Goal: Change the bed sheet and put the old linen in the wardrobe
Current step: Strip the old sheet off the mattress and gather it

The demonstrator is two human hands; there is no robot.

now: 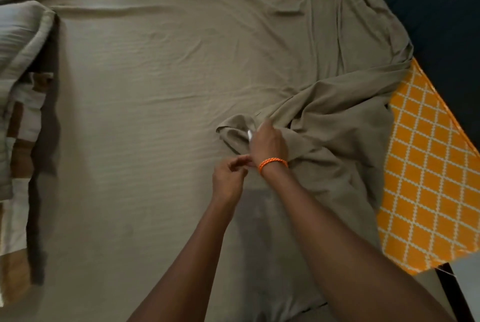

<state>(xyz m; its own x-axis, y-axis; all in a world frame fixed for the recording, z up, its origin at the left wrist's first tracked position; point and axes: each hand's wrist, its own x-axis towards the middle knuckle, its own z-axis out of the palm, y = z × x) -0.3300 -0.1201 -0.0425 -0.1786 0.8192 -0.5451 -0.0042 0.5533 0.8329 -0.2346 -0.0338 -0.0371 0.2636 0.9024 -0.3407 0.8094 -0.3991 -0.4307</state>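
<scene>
A bed fills the view, its orange mattress with a white lattice print (426, 191) bared along the right edge beside a dark wall. At centre the person's right hand (268, 143), an orange braided band (273, 164) at the wrist, curls its fingers into a folded-back corner of the olive-grey cotton bed sheet (155, 87). The left hand (228, 178) sits just below, fingertips pinched together — on a hem, apparently, though what it holds is hard to tell. The sheet lies rumpled on the right, flatter to the left, where a folded grey quilt with brown and white patches (18, 103) rests. Light, limp cloth like this is best gathered by its corners and hems.
</scene>
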